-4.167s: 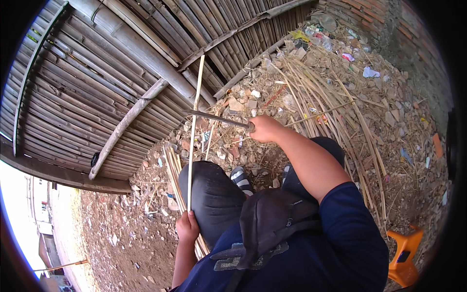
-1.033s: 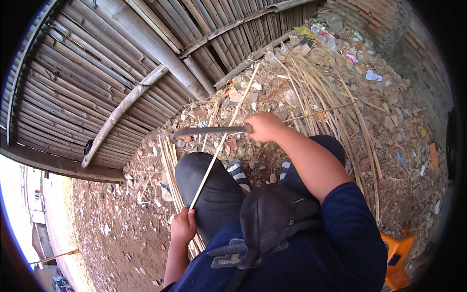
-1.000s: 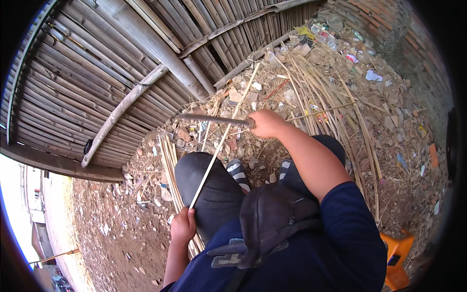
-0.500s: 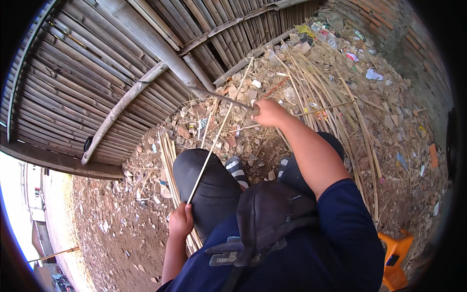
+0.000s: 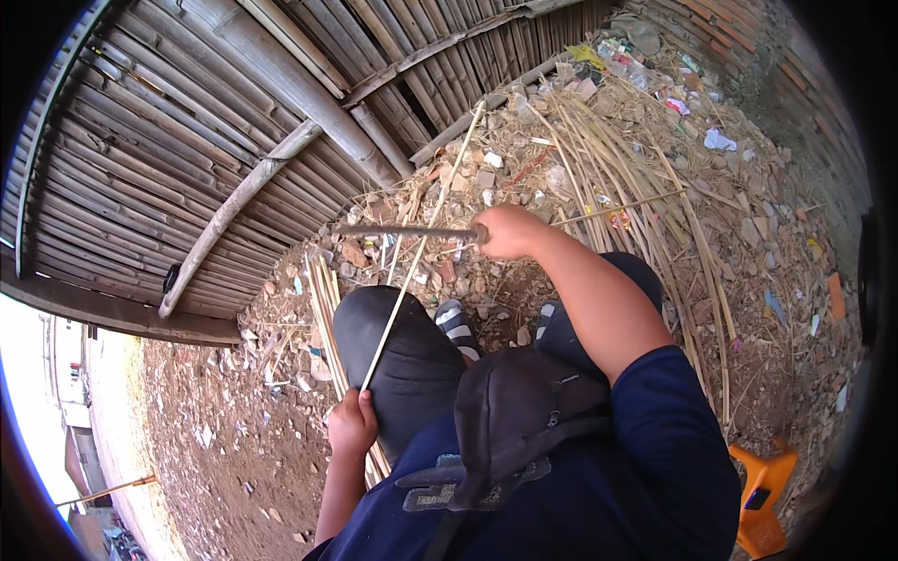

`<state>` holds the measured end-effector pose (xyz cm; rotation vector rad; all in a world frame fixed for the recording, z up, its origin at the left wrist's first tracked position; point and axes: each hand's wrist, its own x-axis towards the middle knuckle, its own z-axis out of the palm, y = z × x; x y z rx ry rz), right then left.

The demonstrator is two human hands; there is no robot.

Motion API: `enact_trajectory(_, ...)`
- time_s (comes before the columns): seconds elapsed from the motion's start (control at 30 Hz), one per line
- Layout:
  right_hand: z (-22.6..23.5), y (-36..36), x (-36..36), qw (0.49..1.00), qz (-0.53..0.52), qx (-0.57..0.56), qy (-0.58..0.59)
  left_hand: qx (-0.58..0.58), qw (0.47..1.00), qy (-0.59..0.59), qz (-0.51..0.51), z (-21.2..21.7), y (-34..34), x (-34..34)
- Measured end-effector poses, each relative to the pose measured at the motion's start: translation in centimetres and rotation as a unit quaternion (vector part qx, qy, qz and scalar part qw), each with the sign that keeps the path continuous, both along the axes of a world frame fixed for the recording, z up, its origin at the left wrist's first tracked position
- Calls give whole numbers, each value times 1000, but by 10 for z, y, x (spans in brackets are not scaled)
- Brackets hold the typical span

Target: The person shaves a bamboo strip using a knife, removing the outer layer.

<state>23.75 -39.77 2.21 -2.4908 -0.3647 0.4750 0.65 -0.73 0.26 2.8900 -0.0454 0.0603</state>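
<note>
I have the right hand [image 5: 505, 232] closed around the handle of a long knife [image 5: 407, 231], its blade pointing to the left of that fist. The left hand [image 5: 352, 423], lower and nearer the body, is closed on the near end of a thin pale strip [image 5: 398, 304]. From there the strip slants ahead over the left knee [image 5: 388, 327], crosses the blade just left of the right fist and ends beyond it. I cannot tell whether blade and strip are touching.

Just beside the left hand I see a bundle of strips [image 5: 324, 299] running ahead along the outside of the knee. Between the two arms sits a dark bag [image 5: 524, 402] against the body, and striped sandals [image 5: 456, 323] show below the right hand. To the right of that hand, a loose pile of strips [image 5: 617, 178] lies on stony ground.

Well behind the right hand, off to its right, stands an orange stool [image 5: 762, 538] with a small dark object [image 5: 756, 499] on it. A slatted wall [image 5: 187, 178] rises ahead and left of both hands; a brick wall [image 5: 748, 56] stands far off to the right.
</note>
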Motion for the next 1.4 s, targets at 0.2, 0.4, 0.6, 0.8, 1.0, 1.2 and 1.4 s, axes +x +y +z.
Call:
enact_trajectory(0.2,-37,-29,22,988,-124,-7,-88,30,999,17,19,19,-13,4)
enact_trajectory(0.4,6,10,-15,994,27,-88,-62,22,999,31,25,20,-11,6)
enact_trajectory(0.6,-19,-11,6,999,-1,-11,-44,-35,999,12,10,12,-5,8)
enact_trajectory(0.8,-8,-11,2,994,-41,-84,-58,10,999,32,33,23,-10,8)
enact_trajectory(1.0,10,11,-18,992,42,-96,-73,-27,999,16,18,13,-1,6)
enact_trajectory(1.2,-12,-13,3,989,-119,-27,-85,-45,998,30,35,14,-3,5)
enact_trajectory(1.4,-4,-21,3,973,-203,70,-88,-69,997,-8,45,3,21,-6)
